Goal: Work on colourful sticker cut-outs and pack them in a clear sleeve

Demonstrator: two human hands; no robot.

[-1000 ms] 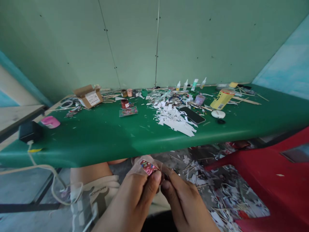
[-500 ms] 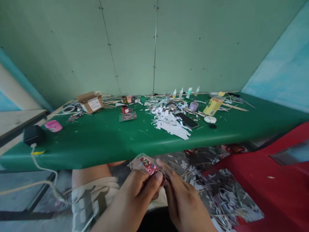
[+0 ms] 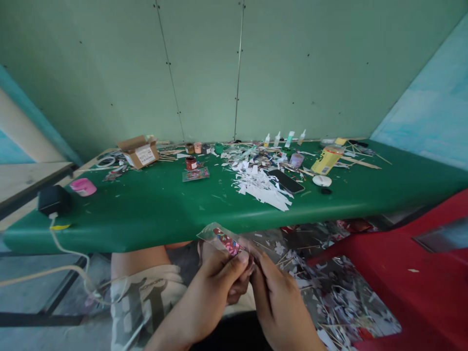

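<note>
Both my hands meet below the front edge of the green table [image 3: 153, 214], over my lap. My left hand [image 3: 212, 287] pinches a small clear plastic sleeve [image 3: 221, 238] with a red patterned piece inside, thumb on top. My right hand [image 3: 278, 302] is closed against the sleeve's right end, fingertips touching my left thumb. The sleeve tilts up to the left, just in front of the table edge.
On the table lie a heap of white paper scraps [image 3: 261, 187], a dark phone [image 3: 286, 181], a yellow bottle [image 3: 327, 159], small paint pots [image 3: 189, 162], a cardboard box [image 3: 139, 151], a pink tape roll [image 3: 83, 186] and a black charger [image 3: 54, 200]. A red chair [image 3: 413, 278] stands right; scraps litter the floor.
My hands have risen slightly with the sleeve, which now tilts further up toward the table edge. The view has shifted a little; the table items stay put.
</note>
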